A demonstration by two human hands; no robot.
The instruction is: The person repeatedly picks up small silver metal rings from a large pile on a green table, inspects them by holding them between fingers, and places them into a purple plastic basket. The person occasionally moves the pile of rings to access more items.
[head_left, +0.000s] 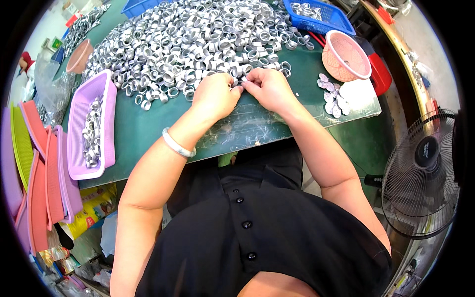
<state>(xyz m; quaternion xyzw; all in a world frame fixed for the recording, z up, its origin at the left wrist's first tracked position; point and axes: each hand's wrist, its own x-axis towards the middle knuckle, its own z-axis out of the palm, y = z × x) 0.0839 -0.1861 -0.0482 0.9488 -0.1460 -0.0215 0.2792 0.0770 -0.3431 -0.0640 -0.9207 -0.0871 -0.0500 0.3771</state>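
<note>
Your left hand [216, 95] and right hand [269, 89] nearly meet, fingers curled, at upper centre by the heap of metal rings [193, 39]; whether they pinch one, I can't tell. You're seemingly handling single rings; next calls for light, precise control.

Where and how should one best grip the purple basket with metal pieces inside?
The purple basket is probably best gripped by its raised rim at both short ends, from above: it is long and open-topped, and the metal pieces inside lie below the rim.
</note>
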